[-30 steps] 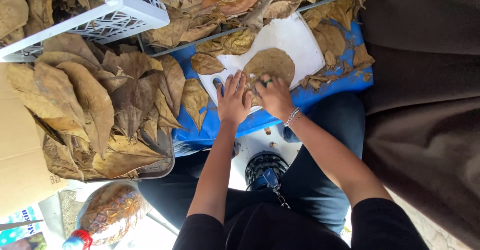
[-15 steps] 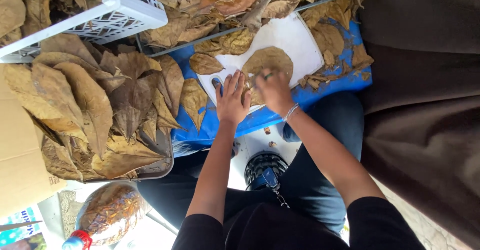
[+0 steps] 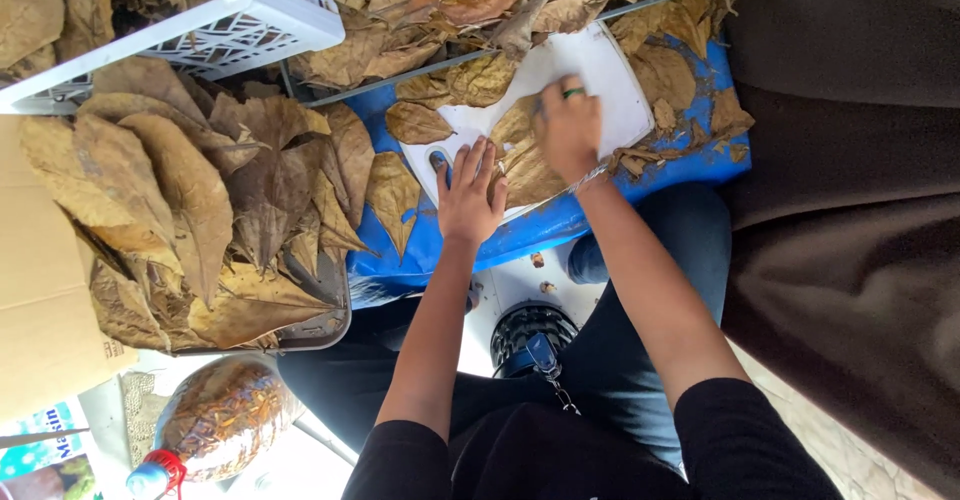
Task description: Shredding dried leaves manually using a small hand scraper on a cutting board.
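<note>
**Two hands press a dried leaf on a white board**

A brown dried leaf (image 3: 525, 160) lies flat on a white cutting board (image 3: 610, 80), which rests on a blue surface (image 3: 520, 235). The left hand (image 3: 470, 195) pins its edge, fingers spread flat. The right hand (image 3: 568, 125) presses on top, blurred, gripping nothing visible. A heaped leaf pile (image 3: 200, 200) on the left and loose leaves above look untouched.

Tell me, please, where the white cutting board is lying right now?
In the head view, the white cutting board lies at upper centre on the blue surface, under both hands, with dry brown leaves on it and around it.
</note>
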